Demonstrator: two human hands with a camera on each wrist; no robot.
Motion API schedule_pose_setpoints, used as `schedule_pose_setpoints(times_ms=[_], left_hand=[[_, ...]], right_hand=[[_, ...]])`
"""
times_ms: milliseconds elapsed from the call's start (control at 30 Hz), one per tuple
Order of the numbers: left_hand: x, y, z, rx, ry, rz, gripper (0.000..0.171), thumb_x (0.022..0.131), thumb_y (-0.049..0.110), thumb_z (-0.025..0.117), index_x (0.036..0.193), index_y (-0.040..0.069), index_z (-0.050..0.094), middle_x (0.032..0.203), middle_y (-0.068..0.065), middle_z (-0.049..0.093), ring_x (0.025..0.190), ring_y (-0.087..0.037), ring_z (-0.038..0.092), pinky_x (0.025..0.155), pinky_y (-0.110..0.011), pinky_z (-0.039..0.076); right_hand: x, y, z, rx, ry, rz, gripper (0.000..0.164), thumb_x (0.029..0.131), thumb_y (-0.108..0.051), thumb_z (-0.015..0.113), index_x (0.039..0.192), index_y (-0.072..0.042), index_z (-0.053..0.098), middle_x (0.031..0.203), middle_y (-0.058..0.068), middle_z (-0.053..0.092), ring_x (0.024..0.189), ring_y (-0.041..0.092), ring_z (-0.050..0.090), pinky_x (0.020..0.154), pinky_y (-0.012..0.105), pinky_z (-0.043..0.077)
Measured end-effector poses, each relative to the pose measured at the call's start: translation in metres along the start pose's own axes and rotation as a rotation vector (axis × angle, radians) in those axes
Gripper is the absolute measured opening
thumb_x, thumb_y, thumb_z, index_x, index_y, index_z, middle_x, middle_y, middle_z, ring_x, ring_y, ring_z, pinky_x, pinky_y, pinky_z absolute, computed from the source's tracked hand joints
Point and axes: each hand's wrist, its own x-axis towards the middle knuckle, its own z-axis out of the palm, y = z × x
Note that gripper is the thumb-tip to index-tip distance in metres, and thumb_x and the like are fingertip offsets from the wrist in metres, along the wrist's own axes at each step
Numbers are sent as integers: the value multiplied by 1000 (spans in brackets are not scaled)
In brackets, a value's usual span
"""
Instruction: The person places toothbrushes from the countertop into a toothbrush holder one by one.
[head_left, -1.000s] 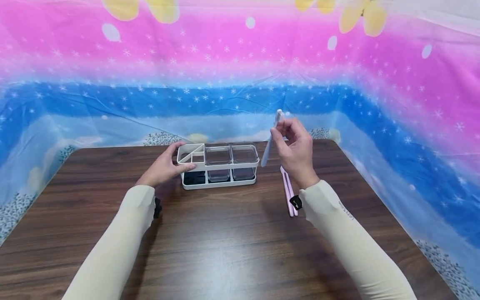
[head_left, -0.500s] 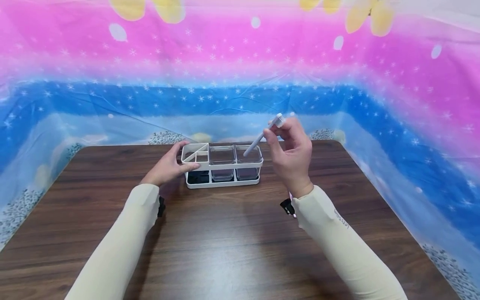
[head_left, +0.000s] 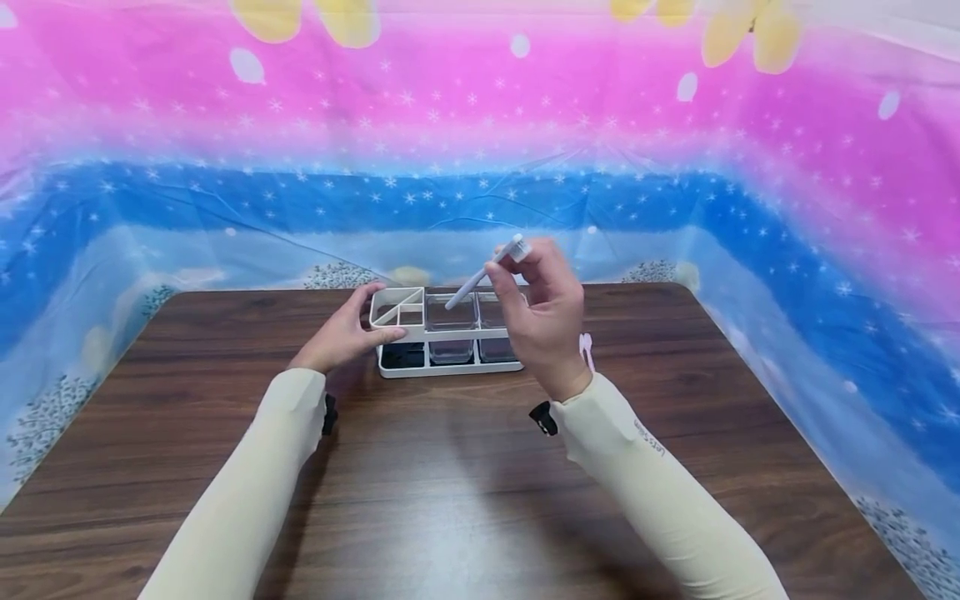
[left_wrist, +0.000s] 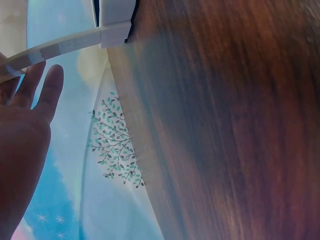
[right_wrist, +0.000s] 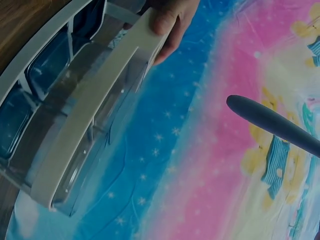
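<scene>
A white two-tier toothbrush holder stands on the table, with a divided section on its left and two clear cups beside it. My left hand grips its left end, thumb on the front rim and fingers behind. In the left wrist view, the holder's rim crosses the left fingers. Above the cups, my right hand pinches a grey toothbrush near its bristles. The brush slants, bristles at the upper right and handle end down left. Its handle shows apart from the holder in the right wrist view.
A pink toothbrush lies on the wooden table, mostly hidden behind the right wrist. Behind the table's back edge hangs a pink and blue patterned cloth, which also runs along the sides.
My right hand has carried the grey toothbrush leftward over the holder, and the brush has tilted from nearly upright to slanting. The left hand keeps its grip on the holder. The view has shifted slightly.
</scene>
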Motion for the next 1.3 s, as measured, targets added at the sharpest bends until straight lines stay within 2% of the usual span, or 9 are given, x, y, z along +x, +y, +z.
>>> schedule_pose_setpoints(times_ms=[200,533,833,1300], left_hand=[[2,-1,1,1,6,9,97,76,54,73,150,22,18,146,-20,29,116,-37,48,90,-54,42],[3,-1,3,-17,-5,36,96,77,53,73,150,23,18,145,-17,31,114,-37,51,92,-52,42],[4,-1,3,-41,-4,58,94,78,48,74,149,20,20,135,-18,43,115,-33,49,91,-49,43],[3,-1,0,-50,-7,60,93,79,46,74,148,15,20,131,-18,46,117,-31,47,94,-49,41]], right_hand=[[-2,8,15,14,-35,29,14,82,20,59,93,11,58,91,20,59,82,24,59,74,39,52],[-12,20,33,-17,-105,92,12,85,11,63,96,6,61,95,17,65,84,25,63,74,37,52],[-19,32,41,-111,-141,142,10,84,3,68,94,2,64,95,11,68,82,19,64,72,31,52],[-31,54,57,-230,-229,281,8,88,-9,69,93,-4,66,87,5,66,77,13,62,68,26,51]])
